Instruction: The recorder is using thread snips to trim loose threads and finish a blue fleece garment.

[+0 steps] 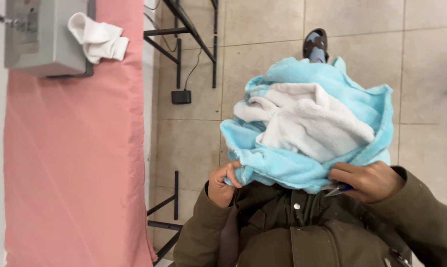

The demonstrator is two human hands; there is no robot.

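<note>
Fleece blanket [307, 126], light blue on the outside and white on the inside, hangs bunched in front of my chest, gathered into a loose bundle with the white side showing in the middle and the blue folding round it. Its lower edge lies against the front of my olive-green jacket [302, 232], and the rest of it blocks most of the tiled floor [263, 29] below me.

My left hand [222, 184] pinches the blue edge at the bundle's lower left corner, fingers curled tight over the fabric with the thumb behind it. My right hand [369, 180] is clenched at the lower right edge of the blanket, touching the fleece, and a small pair of snips [338, 189] with a dark handle and metal tips sticks out from under those fingers; I cannot tell whether that hand also has cloth in its grasp.

Beyond the top of the bundle, one dark shoe [316, 44] shows on the tiles. To my left runs a long pink padded table [75, 163], with a grey metal box [45, 37] at its far end and a crumpled white cloth [99, 38] beside that. Black metal frames [184, 29] stand between the table and me, with a small black box [181, 97] on the floor.
</note>
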